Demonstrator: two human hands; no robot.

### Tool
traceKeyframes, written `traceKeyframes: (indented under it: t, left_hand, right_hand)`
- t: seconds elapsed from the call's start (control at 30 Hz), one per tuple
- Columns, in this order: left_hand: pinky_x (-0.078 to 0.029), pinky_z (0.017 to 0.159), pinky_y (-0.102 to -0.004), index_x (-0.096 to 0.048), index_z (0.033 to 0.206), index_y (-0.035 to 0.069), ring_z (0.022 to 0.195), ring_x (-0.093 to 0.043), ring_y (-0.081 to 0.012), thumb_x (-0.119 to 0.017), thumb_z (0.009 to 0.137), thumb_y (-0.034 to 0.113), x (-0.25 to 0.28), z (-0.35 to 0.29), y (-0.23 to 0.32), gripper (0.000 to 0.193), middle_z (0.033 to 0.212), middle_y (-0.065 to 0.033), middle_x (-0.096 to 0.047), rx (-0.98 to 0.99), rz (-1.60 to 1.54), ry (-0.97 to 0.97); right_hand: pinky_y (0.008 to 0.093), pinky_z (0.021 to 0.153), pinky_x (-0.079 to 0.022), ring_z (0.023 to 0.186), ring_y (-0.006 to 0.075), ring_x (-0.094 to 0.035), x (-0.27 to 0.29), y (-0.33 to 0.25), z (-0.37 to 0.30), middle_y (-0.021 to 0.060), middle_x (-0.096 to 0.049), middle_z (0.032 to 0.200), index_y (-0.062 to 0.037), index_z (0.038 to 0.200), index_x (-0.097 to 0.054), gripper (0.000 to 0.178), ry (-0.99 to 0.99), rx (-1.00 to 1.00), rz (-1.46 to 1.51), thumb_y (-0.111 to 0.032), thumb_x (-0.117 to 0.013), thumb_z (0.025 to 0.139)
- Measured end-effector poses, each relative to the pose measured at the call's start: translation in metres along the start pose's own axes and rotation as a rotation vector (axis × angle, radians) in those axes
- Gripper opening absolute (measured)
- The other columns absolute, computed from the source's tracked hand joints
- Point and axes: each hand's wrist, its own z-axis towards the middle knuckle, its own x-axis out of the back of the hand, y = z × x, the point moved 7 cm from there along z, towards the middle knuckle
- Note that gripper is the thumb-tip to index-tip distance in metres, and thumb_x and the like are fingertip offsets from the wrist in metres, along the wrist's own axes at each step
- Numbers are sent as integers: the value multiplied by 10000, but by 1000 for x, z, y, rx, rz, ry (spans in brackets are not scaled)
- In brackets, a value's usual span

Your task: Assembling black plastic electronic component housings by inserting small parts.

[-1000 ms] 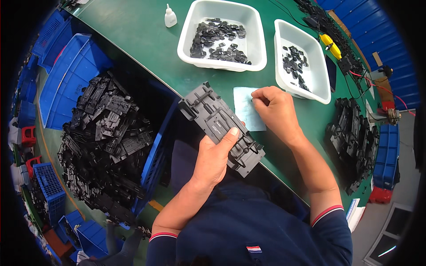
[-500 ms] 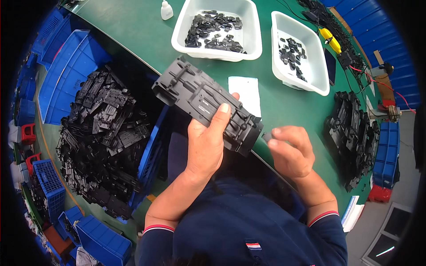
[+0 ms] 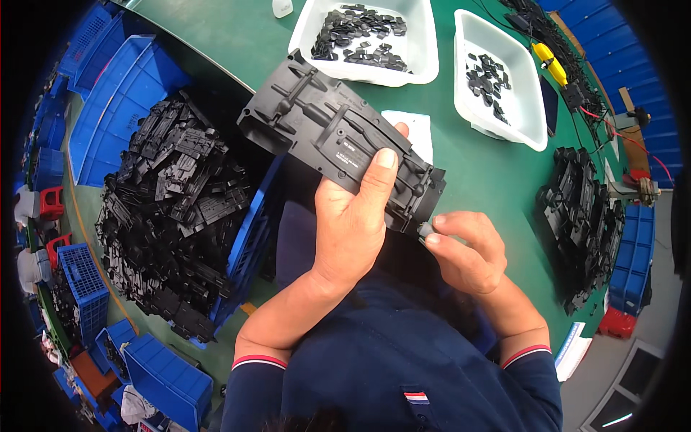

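My left hand (image 3: 353,223) is closed around a black moulded plastic chassis (image 3: 306,119), thumb on top, other fingers mostly hidden beneath. The chassis is tilted, its far-left end open like a box, and small pale print marks its middle. Between the thumb and fingertips of my right hand (image 3: 471,252) is a small dark grey plastic piece (image 3: 425,230). This piece is at the chassis's near-right end; whether it touches or goes into the chassis I cannot tell.
Two white tubs (image 3: 430,68) (image 3: 538,137) hold small black parts on the green table (image 3: 194,32). Black chassis parts (image 3: 579,223) are stacked at right. A blue crate (image 3: 108,122) heaped with black chassis (image 3: 173,209) stands at left. A yellow tool (image 3: 549,63) lies among cables at far right.
My right hand has brought the small grey piece left and down to the end of the chassis. The chassis has shifted slightly in view, still in my left hand.
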Motion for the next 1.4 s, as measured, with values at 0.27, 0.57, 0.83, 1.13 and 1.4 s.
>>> traceKeyframes:
  t: [0.27, 0.57, 0.83, 1.13, 1.4]
  left_hand:
    - [-487, 975, -375, -475, 1259, -33, 1148, -566, -247, -519, 971, 81, -2, 1, 0, 313, 1241, -199, -556, -24, 35, -16]
    - [-476, 953, -332, -497, 1248, -51, 1129, -552, -197, -512, 976, 79, -6, 0, -1, 302, 1212, -152, -577, -54, 60, -25]
    - [-471, 858, -250, -557, 1211, -70, 1000, -569, -99, -512, 991, 132, -9, -1, -2, 302, 1153, -100, -628, -54, 101, -12]
    - [-475, 845, -251, -553, 1201, -53, 983, -562, -98, -520, 989, 144, -6, -1, -6, 292, 1137, -85, -620, -61, 114, -12]
    - [-474, 943, -321, -521, 1231, -47, 1086, -577, -184, -511, 976, 81, 12, 3, -14, 286, 1207, -146, -587, 65, 21, 47]
  right_hand:
    - [315, 600, -547, 735, 255, -649, -6, 2, 0, 135, -626, 944, -27, 979, -668, 357, -3, 21, -8, 90, -705, 643]
    - [321, 608, -549, 752, 244, -648, -9, 2, 2, 129, -627, 922, -28, 939, -653, 344, -59, -12, -14, 111, -748, 640]
    - [309, 589, -532, 729, 233, -638, -7, 2, 6, 118, -623, 890, -37, 876, -680, 254, -64, -34, -21, 74, -730, 654]
    - [295, 539, -501, 664, 205, -597, -11, 7, 7, 83, -596, 822, -51, 888, -694, 283, -55, -60, -4, 63, -691, 629]
    - [288, 554, -488, 664, 205, -605, -17, 16, 18, 78, -624, 823, -59, 898, -700, 263, -151, -212, 131, 57, -721, 663]
